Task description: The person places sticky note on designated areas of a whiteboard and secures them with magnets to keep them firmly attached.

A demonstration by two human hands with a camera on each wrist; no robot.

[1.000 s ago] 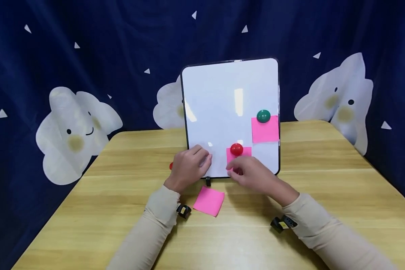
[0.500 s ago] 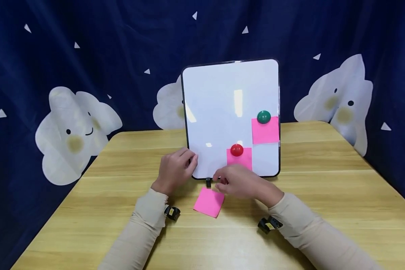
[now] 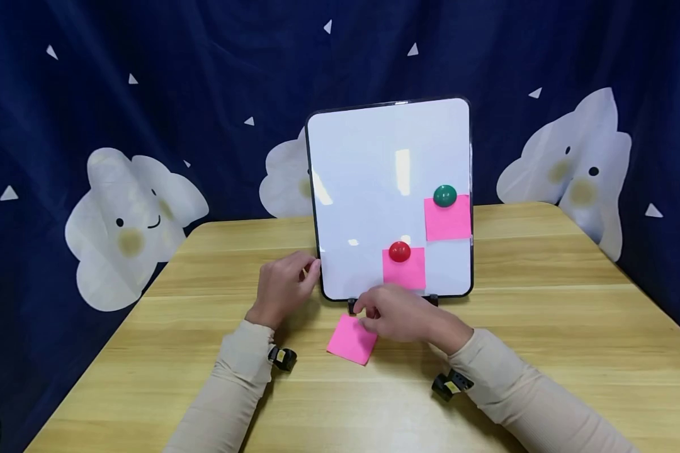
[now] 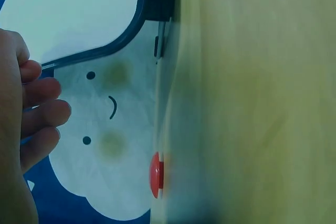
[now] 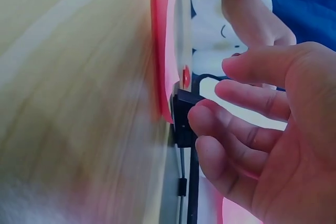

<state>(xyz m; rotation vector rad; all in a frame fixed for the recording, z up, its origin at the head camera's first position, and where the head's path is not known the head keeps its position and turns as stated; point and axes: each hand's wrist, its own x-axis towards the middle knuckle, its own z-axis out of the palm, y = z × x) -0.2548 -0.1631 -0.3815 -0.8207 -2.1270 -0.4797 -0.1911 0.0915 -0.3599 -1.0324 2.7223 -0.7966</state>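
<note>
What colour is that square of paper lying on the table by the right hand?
Bright pink; the paper shows best in the head view.

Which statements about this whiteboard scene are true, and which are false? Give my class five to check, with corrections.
1. On the whiteboard, the green magnet sits higher than the red magnet. True.
2. The lower pink note has the green magnet on it. False: it has the red magnet.
3. A loose pink note lies on the table in front of the whiteboard. True.
4. The right hand grips the loose pink note. False: its fingers hold nothing.
5. A second red magnet rests on the table. True.
</note>
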